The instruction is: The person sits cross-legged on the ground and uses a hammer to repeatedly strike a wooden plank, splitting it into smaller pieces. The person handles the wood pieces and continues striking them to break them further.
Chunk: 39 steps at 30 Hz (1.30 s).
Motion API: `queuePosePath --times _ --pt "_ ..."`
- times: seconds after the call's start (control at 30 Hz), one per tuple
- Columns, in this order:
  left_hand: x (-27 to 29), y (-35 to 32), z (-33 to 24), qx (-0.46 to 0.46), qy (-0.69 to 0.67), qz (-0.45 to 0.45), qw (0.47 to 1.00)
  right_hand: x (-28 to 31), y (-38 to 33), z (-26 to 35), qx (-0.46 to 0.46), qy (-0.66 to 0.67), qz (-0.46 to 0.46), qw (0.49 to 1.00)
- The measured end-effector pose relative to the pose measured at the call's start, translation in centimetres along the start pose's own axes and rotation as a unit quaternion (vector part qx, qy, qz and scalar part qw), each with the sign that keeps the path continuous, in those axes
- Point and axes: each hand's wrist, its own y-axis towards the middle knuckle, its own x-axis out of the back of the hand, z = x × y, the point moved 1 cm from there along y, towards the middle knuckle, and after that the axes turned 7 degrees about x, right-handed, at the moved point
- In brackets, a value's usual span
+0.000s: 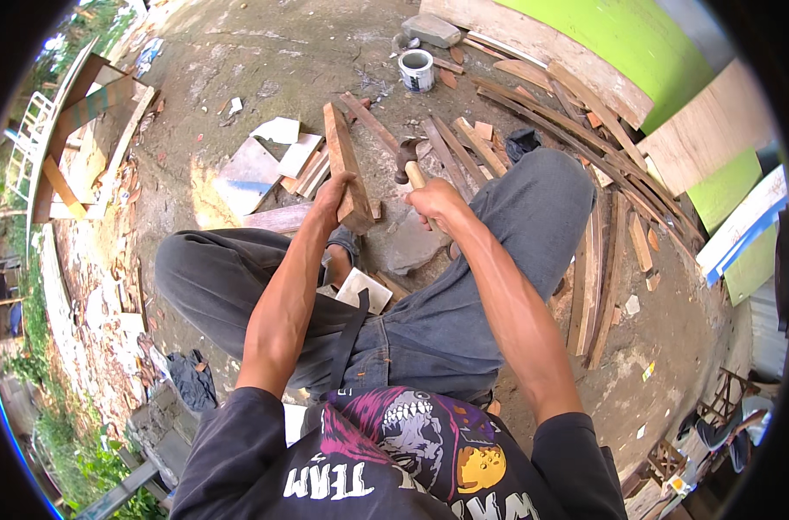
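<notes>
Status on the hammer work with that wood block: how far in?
Done: nothing finished shows; only loose wood strips and offcuts lie scattered on the concrete ground. In hand: the left hand grips the wood block, held over the ground, and the right hand holds the hammer, its head raised beside the block. Left: no nail is visible, so any joining looks still undone.

Left hand, right hand, both clenched

Bare concrete ground is carrying scattered wooden slats at two o'clock, a small tin can at twelve, pale tile pieces lying at eleven.
</notes>
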Motion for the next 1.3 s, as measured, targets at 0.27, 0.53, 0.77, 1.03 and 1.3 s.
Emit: queuePosePath --times 0.27,0.53,0.77,1.03,1.3 --pt "2.9 -3.1 -3.1 0.019 -0.296 0.118 0.948 -0.3 0.6 0.5 0.036 0.038 -0.033 0.998" --pt "4.0 -3.1 -2.3 0.017 -0.377 0.19 0.906 -2.4 2.9 0.3 0.028 0.028 -0.007 0.999" --pt "3.0 -2.9 -0.2 0.004 -0.351 0.16 0.923 -5.2 2.1 1.8 0.008 0.062 0.057 0.996" --pt "2.0 -3.4 -1.9 0.005 -0.366 0.127 0.922 -6.5 2.2 2.2 -0.028 0.189 0.056 0.98" --pt "-0.4 -6.1 -5.4 -0.065 -0.396 0.116 0.909 -5.1 1.8 4.3 -0.032 0.281 0.055 0.958"
